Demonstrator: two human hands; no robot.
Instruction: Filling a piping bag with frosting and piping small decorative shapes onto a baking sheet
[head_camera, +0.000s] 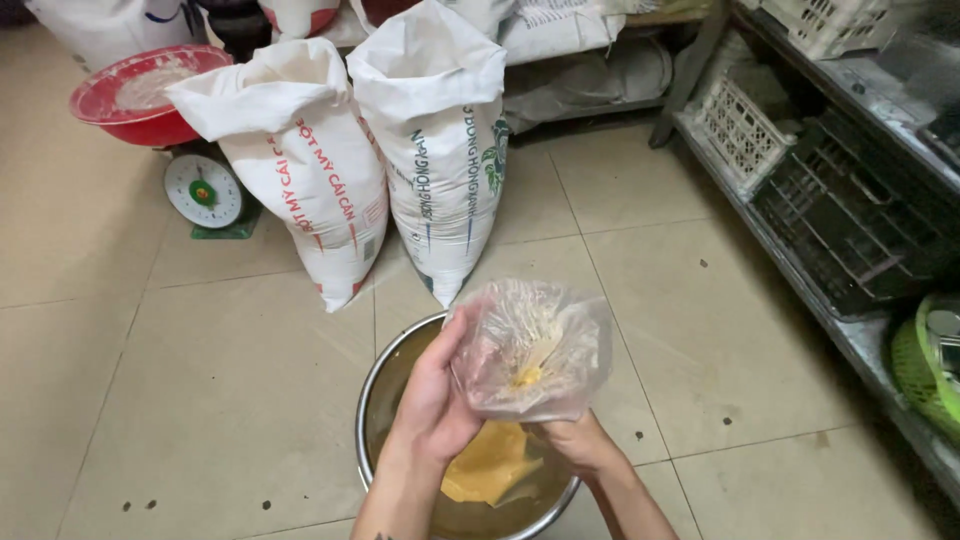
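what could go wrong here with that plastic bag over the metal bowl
The clear plastic bag sits partly past the rim of the metal bowl, so yellow powder clinging inside may fall on the tiled floor. The left hand and right hand bunch thin film, which might tear or slip. Shaking it could puff dust toward the two white sacks.

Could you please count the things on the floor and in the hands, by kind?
White sacks: 2
Metal bowl: 1
Plastic bag, held by left hand and right hand: 1
Scale with red basin: 1
Total: 5
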